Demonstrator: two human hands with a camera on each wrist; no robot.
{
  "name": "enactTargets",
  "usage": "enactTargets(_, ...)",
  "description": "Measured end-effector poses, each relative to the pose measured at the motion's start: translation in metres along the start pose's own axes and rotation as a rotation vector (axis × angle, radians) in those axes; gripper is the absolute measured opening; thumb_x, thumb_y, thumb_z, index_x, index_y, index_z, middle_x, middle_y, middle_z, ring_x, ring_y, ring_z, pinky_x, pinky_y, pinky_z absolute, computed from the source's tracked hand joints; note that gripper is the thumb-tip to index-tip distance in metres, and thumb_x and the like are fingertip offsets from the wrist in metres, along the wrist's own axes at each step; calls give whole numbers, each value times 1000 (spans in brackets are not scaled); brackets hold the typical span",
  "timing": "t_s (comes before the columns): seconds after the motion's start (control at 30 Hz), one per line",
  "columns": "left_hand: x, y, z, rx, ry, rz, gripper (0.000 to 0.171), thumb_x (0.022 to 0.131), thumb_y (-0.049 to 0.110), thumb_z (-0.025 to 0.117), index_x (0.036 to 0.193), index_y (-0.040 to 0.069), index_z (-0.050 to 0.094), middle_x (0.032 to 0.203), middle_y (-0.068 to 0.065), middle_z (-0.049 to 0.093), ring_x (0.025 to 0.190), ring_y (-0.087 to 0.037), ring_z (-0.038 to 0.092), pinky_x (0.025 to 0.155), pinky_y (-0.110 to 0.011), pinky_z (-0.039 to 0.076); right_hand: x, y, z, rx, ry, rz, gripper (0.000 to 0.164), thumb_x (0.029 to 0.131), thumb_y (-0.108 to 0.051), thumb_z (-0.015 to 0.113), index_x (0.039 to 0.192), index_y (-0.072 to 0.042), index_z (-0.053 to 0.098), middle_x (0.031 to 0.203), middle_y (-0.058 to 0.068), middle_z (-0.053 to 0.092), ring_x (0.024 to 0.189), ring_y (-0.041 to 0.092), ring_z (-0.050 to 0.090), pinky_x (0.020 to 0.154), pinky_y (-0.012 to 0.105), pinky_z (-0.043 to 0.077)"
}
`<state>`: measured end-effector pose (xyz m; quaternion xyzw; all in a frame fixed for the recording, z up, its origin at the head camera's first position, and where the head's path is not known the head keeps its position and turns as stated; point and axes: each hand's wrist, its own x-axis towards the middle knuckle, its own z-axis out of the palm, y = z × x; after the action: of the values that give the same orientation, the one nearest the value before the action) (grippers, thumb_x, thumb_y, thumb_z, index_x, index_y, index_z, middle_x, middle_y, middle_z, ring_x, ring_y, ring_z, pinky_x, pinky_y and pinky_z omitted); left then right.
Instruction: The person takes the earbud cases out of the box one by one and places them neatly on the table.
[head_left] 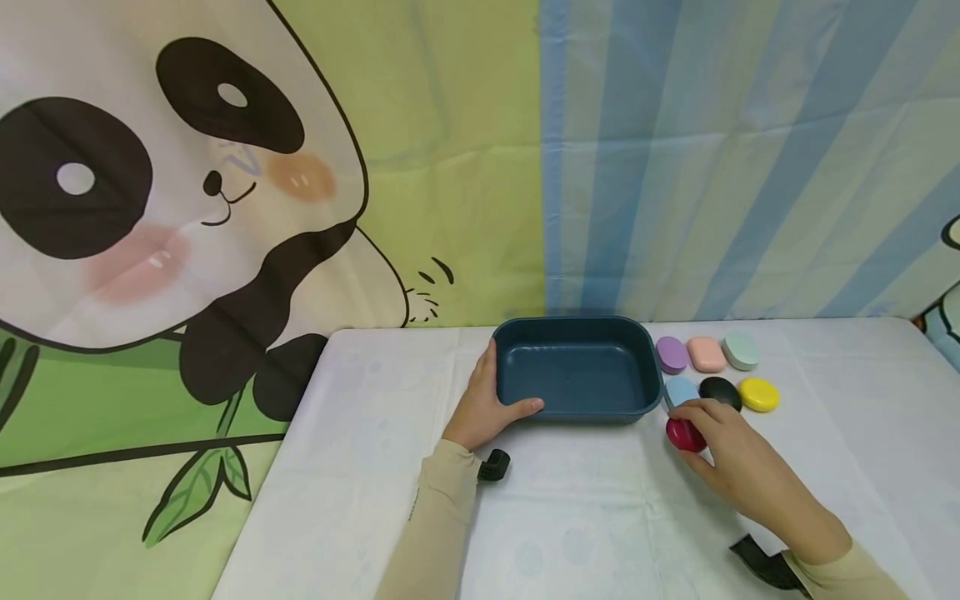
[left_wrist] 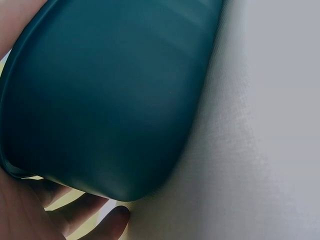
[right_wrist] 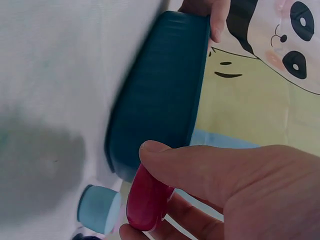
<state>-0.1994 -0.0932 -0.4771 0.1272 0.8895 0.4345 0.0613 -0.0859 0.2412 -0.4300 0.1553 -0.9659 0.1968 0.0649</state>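
A dark teal rectangular plastic basin (head_left: 577,371) stands on the white-covered table. My left hand (head_left: 487,408) grips its left end, thumb at the front rim and fingers around the left side; in the left wrist view the fingers (left_wrist: 80,215) curl behind the basin's corner. To the right of the basin, my right hand (head_left: 731,458) pinches a small glossy red rounded piece (head_left: 684,435) between thumb and fingers. In the right wrist view this red piece (right_wrist: 147,200) overlaps the basin's near end. A light blue round piece (head_left: 681,392) and a black one (head_left: 722,393) lie just beyond the right hand.
Behind those lie a purple round piece (head_left: 672,355), a pink squarish one (head_left: 707,355) and a mint one (head_left: 741,351). A yellow piece (head_left: 759,394) is beside the black one. A printed panda curtain (head_left: 450,167) hangs along the table's back edge.
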Motion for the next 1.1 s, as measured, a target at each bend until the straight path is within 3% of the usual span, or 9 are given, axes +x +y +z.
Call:
enactTargets(0.4, -2, 1, -1, -10, -3, 9, 126, 76, 71, 74, 162, 26, -5, 169, 1, 3, 153, -21, 13, 118, -52, 27, -4, 14, 16, -8, -64, 40, 50, 71, -9, 91, 113, 1, 66, 114, 20, 61, 99, 36, 60, 79, 54, 58)
enactTargets(0.63, -1, 3, -1, -7, -8, 13, 126, 76, 72, 74, 163, 24, -5, 169, 0, 4, 153, -22, 13, 118, -52, 27, -8, 19, 23, -30, -59, 33, 48, 69, -9, 92, 110, 1, 68, 113, 18, 61, 96, 34, 59, 80, 54, 58)
enactTargets(1.1, -1, 1, -2, 1, -6, 10, 126, 76, 72, 74, 162, 25, -5, 169, 1, 4, 153, -20, 12, 118, -51, 27, -6, 15, 17, -23, -85, 77, 61, 64, -13, 95, 117, -3, 67, 115, 19, 61, 98, 35, 58, 74, 54, 59)
